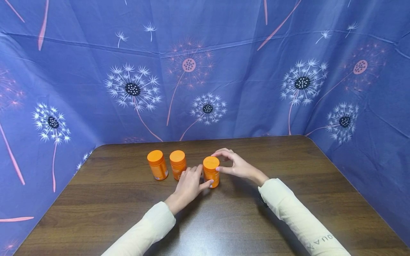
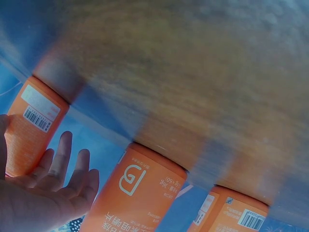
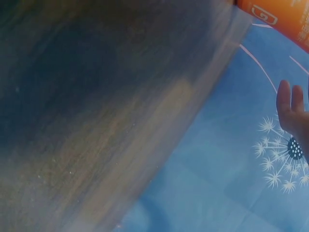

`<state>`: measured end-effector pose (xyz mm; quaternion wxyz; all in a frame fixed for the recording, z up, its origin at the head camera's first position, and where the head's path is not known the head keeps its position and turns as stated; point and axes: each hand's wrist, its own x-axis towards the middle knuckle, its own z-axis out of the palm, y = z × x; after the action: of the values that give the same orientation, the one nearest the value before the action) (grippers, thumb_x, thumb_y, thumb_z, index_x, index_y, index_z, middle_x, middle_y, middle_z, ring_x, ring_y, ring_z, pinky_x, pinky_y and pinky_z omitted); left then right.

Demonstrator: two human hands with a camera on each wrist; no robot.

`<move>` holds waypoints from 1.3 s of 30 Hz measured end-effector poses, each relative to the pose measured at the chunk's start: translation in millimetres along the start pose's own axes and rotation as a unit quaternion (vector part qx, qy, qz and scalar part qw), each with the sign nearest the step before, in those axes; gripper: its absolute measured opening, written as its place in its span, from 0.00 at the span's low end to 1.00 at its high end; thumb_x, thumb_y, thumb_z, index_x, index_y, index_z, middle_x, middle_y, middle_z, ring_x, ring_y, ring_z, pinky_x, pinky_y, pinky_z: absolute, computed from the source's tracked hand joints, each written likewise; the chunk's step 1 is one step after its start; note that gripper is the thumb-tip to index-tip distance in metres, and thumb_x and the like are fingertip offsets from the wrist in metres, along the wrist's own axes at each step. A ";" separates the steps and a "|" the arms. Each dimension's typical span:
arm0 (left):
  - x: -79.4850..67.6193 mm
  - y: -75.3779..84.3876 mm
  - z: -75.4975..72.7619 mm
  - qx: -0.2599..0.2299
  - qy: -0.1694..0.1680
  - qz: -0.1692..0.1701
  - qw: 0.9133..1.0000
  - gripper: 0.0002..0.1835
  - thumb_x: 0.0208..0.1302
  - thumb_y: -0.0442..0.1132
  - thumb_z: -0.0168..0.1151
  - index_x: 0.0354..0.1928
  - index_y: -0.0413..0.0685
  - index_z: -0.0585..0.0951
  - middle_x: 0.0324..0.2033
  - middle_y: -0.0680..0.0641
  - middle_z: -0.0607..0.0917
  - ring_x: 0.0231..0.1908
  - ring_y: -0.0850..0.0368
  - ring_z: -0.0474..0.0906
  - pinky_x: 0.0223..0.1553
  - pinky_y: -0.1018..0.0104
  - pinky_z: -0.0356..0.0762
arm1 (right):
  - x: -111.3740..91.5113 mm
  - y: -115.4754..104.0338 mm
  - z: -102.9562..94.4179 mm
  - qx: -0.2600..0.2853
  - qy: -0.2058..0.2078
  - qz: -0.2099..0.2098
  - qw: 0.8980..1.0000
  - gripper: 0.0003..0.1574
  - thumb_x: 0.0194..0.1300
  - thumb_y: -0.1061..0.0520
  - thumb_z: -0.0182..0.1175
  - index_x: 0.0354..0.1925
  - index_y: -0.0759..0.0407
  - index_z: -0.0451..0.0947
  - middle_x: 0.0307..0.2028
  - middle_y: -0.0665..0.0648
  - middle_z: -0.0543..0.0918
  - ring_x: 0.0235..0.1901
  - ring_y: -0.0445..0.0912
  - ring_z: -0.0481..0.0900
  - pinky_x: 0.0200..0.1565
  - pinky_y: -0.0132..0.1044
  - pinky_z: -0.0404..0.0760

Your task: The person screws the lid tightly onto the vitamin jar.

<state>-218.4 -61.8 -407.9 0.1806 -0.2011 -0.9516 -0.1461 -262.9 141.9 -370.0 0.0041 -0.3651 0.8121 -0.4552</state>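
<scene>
Three orange bottles with screw lids stand upright on a dark wooden table. Around the rightmost bottle my left hand curls, thumb across the front and forefinger along its left side. My right hand pinches that bottle's lid, thumb on the right edge and a finger behind. In the left wrist view, the held bottle shows a barcode label, and my left hand's other fingers spread beside it. The right wrist view catches only some fingers of my right hand, below an orange bottle.
Left of my hands stand the middle bottle, partly behind my left fingers, and the leftmost bottle. The wooden table ends at a blue curtain with dandelion prints, which hangs behind it and along both sides.
</scene>
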 end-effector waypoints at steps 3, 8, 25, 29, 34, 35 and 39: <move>0.0 -0.4 0.6 -0.001 0.000 0.000 1.000 0.26 0.52 0.60 0.61 0.40 0.46 0.74 0.22 0.53 0.75 0.29 0.55 0.73 0.31 0.61 0.69 | 0.5 11.5 5.2 -0.001 0.018 -0.001 1.000 0.26 0.54 0.60 0.65 0.52 0.56 0.72 0.53 0.56 0.73 0.51 0.51 0.65 0.50 0.47 0.66; -0.2 -0.2 0.8 0.000 0.009 0.003 1.000 0.26 0.51 0.60 0.62 0.39 0.45 0.74 0.21 0.53 0.75 0.28 0.55 0.73 0.30 0.61 0.69 | -0.4 16.2 10.5 0.001 0.037 0.002 0.999 0.26 0.52 0.54 0.67 0.49 0.51 0.70 0.48 0.49 0.74 0.48 0.44 0.66 0.52 0.53 0.66; 0.1 -0.7 0.9 -0.001 0.004 0.000 1.000 0.26 0.52 0.60 0.61 0.39 0.45 0.75 0.20 0.54 0.73 0.27 0.56 0.71 0.29 0.63 0.67 | -1.3 12.1 19.5 -0.005 0.072 0.022 0.997 0.30 0.48 0.55 0.70 0.48 0.59 0.68 0.47 0.55 0.75 0.50 0.56 0.69 0.52 0.51 0.67; 0.0 -0.7 0.6 -0.001 -0.003 -0.005 1.000 0.26 0.53 0.60 0.61 0.40 0.45 0.74 0.21 0.53 0.74 0.28 0.55 0.72 0.31 0.62 0.68 | -1.8 12.5 17.5 -0.002 0.066 0.025 0.998 0.31 0.48 0.52 0.70 0.48 0.56 0.68 0.47 0.52 0.74 0.51 0.55 0.68 0.52 0.53 0.67; -0.5 -1.0 0.6 0.000 -0.008 -0.007 1.000 0.26 0.53 0.61 0.60 0.41 0.46 0.74 0.22 0.53 0.75 0.29 0.55 0.72 0.32 0.61 0.69 | -3.0 13.8 12.8 0.002 0.049 0.021 0.999 0.34 0.49 0.50 0.69 0.53 0.55 0.68 0.50 0.49 0.73 0.50 0.48 0.66 0.53 0.55 0.66; -0.5 -1.1 0.6 0.000 -0.007 -0.007 1.000 0.26 0.53 0.61 0.60 0.41 0.46 0.74 0.23 0.53 0.75 0.29 0.55 0.72 0.32 0.61 0.70 | -3.0 14.0 11.6 0.002 0.043 0.019 0.999 0.35 0.49 0.50 0.69 0.54 0.55 0.68 0.51 0.49 0.72 0.51 0.47 0.66 0.53 0.55 0.65; -0.3 -1.2 0.5 0.000 -0.003 -0.002 1.000 0.26 0.53 0.61 0.61 0.41 0.46 0.74 0.23 0.52 0.76 0.29 0.55 0.73 0.32 0.61 0.70 | -2.0 14.3 6.9 0.016 0.012 0.019 1.000 0.34 0.52 0.54 0.67 0.57 0.55 0.67 0.55 0.50 0.70 0.52 0.47 0.65 0.53 0.55 0.65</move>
<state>-218.8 -62.8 -408.7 0.1778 -0.1995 -0.9526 -0.1458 -267.5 142.6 -385.3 0.0087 -0.3443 0.8114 -0.4722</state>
